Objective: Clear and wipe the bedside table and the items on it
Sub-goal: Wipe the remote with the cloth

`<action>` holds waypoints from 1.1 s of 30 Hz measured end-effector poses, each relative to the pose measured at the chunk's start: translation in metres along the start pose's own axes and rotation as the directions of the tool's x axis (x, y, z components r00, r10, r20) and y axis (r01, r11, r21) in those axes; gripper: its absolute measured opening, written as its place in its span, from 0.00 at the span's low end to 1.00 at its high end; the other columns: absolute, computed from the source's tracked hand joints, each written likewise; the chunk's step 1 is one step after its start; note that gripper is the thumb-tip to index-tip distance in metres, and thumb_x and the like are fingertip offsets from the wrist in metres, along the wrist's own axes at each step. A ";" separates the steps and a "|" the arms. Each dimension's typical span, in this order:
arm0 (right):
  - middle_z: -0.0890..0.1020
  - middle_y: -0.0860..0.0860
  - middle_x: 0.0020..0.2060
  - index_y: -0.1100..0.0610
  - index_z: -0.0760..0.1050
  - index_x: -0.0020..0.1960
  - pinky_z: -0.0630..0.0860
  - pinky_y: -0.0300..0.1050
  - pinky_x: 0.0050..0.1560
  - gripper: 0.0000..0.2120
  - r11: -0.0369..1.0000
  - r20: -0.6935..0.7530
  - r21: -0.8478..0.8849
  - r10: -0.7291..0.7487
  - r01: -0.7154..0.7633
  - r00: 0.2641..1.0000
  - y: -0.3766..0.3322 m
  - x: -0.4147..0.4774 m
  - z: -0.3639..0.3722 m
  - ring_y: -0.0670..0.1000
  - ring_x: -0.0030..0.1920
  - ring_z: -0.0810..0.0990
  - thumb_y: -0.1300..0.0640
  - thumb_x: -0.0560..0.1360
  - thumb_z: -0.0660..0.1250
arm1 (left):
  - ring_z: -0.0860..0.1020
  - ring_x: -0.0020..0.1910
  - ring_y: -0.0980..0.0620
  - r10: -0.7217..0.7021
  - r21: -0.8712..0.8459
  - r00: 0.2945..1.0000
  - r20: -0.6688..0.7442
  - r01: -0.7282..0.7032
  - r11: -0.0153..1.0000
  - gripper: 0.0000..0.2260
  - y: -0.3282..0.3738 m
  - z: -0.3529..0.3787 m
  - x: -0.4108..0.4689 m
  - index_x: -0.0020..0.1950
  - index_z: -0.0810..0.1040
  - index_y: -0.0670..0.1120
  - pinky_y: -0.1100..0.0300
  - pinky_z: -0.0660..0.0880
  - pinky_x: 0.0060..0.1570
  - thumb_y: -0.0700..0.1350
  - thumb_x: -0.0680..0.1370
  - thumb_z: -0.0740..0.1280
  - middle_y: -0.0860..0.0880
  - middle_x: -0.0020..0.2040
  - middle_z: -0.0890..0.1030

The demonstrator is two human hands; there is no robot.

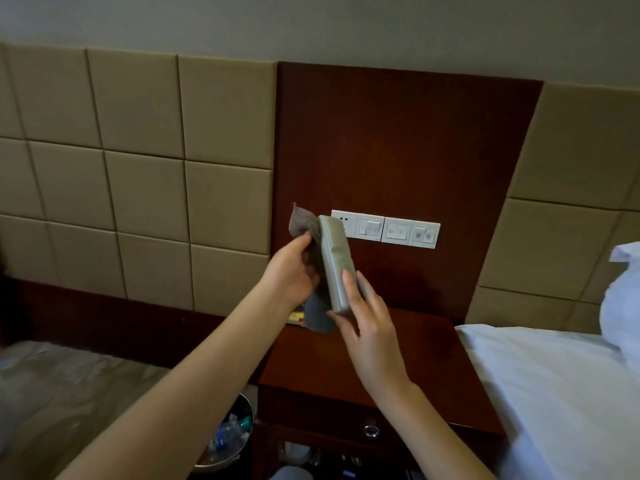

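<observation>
Nearest, the right hand (367,327) is gripping the remote (336,265) above the counter (415,358). The left hand (291,271) is clutching a cloth (304,220) against it. A small packet (296,317) is lying at the counter's back left corner, likely not yet wiped.
</observation>
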State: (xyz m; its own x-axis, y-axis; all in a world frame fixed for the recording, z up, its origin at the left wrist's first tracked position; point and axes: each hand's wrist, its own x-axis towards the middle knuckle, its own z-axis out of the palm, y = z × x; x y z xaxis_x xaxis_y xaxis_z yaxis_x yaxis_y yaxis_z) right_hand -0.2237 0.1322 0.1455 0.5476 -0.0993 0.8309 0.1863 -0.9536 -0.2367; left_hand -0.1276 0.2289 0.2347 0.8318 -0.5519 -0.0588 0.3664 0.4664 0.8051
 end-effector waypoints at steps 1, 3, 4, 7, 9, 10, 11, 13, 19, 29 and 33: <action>0.71 0.61 0.68 0.54 0.55 0.76 0.65 0.47 0.66 0.41 1.000 0.004 0.005 -0.006 0.006 1.000 -0.001 -0.001 0.001 0.57 0.66 0.72 0.62 0.70 0.74 | 0.78 0.47 0.49 0.004 -0.015 1.000 -0.008 -0.004 1.000 0.18 0.003 0.001 0.003 0.68 0.72 0.42 0.56 0.74 0.43 0.50 0.82 0.58 0.45 0.50 0.79; 0.72 0.61 0.67 0.54 0.57 0.75 0.65 0.46 0.66 0.41 1.000 0.006 0.000 -0.029 0.029 1.000 -0.004 -0.003 0.001 0.57 0.66 0.73 0.62 0.69 0.75 | 0.78 0.47 0.48 0.017 -0.038 1.000 -0.014 -0.018 0.999 0.17 0.007 0.002 0.007 0.64 0.74 0.43 0.54 0.74 0.43 0.51 0.82 0.57 0.44 0.50 0.79; 0.72 0.61 0.67 0.54 0.58 0.75 0.65 0.46 0.66 0.41 0.999 -0.001 -0.008 -0.037 0.037 0.999 -0.005 -0.004 0.001 0.57 0.65 0.73 0.62 0.68 0.76 | 0.78 0.47 0.48 0.024 -0.038 1.000 -0.010 -0.024 0.999 0.16 0.007 0.003 0.009 0.62 0.75 0.43 0.54 0.75 0.44 0.51 0.82 0.57 0.44 0.50 0.79; 0.72 0.62 0.66 0.56 0.60 0.74 0.67 0.50 0.65 0.42 0.999 -0.042 -0.010 -0.030 0.030 0.999 -0.002 -0.004 0.000 0.59 0.65 0.74 0.64 0.66 0.77 | 0.79 0.46 0.48 0.010 -0.019 0.999 0.044 -0.009 1.000 0.15 -0.007 0.002 0.002 0.57 0.77 0.43 0.54 0.76 0.44 0.50 0.82 0.57 0.43 0.50 0.80; 0.73 0.62 0.66 0.58 0.63 0.73 0.68 0.53 0.64 0.40 1.000 -0.079 0.008 0.000 0.001 0.997 0.002 -0.003 -0.001 0.60 0.65 0.74 0.64 0.66 0.77 | 0.81 0.45 0.48 -0.034 0.010 0.994 0.106 0.034 0.999 0.14 -0.020 -0.003 -0.006 0.57 0.77 0.42 0.53 0.78 0.44 0.49 0.82 0.56 0.43 0.48 0.81; 0.73 0.62 0.65 0.59 0.64 0.72 0.69 0.53 0.64 0.39 1.000 -0.093 0.013 0.012 -0.011 0.996 0.004 -0.002 -0.002 0.60 0.64 0.75 0.64 0.65 0.78 | 0.82 0.45 0.48 -0.048 0.007 0.991 0.129 0.047 0.999 0.14 -0.026 -0.006 -0.009 0.60 0.76 0.42 0.54 0.79 0.42 0.48 0.82 0.56 0.43 0.48 0.82; 0.74 0.62 0.65 0.60 0.66 0.72 0.69 0.53 0.64 0.39 1.000 -0.102 0.013 0.018 -0.017 0.995 0.005 -0.001 -0.003 0.60 0.64 0.75 0.64 0.65 0.78 | 0.82 0.46 0.48 -0.052 -0.004 0.989 0.141 0.053 0.999 0.15 -0.031 -0.010 -0.011 0.62 0.75 0.41 0.55 0.80 0.41 0.47 0.82 0.56 0.43 0.49 0.82; 0.74 0.62 0.65 0.61 0.67 0.71 0.70 0.53 0.63 0.37 1.000 -0.102 0.014 0.027 -0.025 0.994 0.008 0.001 -0.004 0.60 0.63 0.75 0.63 0.65 0.77 | 0.81 0.46 0.49 -0.060 0.000 0.985 0.160 0.061 0.998 0.15 -0.037 -0.016 -0.014 0.63 0.74 0.40 0.59 0.80 0.40 0.45 0.82 0.57 0.43 0.49 0.82; 0.71 0.47 0.66 0.53 0.65 0.72 0.69 0.30 0.62 0.30 0.872 0.009 0.348 0.363 -0.343 0.932 0.007 0.003 -0.014 0.44 0.66 0.70 0.56 0.73 0.71 | 0.79 0.47 0.47 -0.093 0.192 0.979 0.182 0.057 0.980 0.10 -0.058 -0.027 -0.019 0.54 0.78 0.41 0.52 0.75 0.53 0.42 0.82 0.58 0.42 0.50 0.81; 0.79 0.60 0.59 0.61 0.74 0.62 0.80 0.49 0.55 0.19 -0.251 0.553 0.815 0.607 -0.523 0.571 0.011 0.002 -0.027 0.57 0.59 0.80 0.55 0.73 0.66 | 0.75 0.37 0.55 0.599 0.726 0.801 0.011 -0.418 0.546 0.09 -0.019 -0.029 0.007 0.43 0.77 0.43 0.68 0.72 0.36 0.43 0.81 0.61 0.47 0.39 0.78; 0.80 0.61 0.57 0.61 0.74 0.63 0.78 0.52 0.57 0.24 -0.228 0.578 0.784 0.609 -0.577 0.544 -0.002 0.007 -0.020 0.57 0.56 0.81 0.51 0.70 0.67 | 0.78 0.43 0.53 0.601 0.869 0.749 0.279 -0.463 0.173 0.09 -0.027 -0.006 0.013 0.48 0.79 0.43 0.63 0.76 0.41 0.41 0.81 0.59 0.49 0.44 0.80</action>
State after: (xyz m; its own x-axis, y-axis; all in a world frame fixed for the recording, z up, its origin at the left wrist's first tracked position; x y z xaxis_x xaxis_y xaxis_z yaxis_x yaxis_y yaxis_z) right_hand -0.2366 0.1280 0.1614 0.8824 -0.4703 0.0168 0.2810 0.4980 -0.8204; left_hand -0.1239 0.2129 0.2086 0.7268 -0.3264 0.6043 -0.6841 -0.2650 0.6796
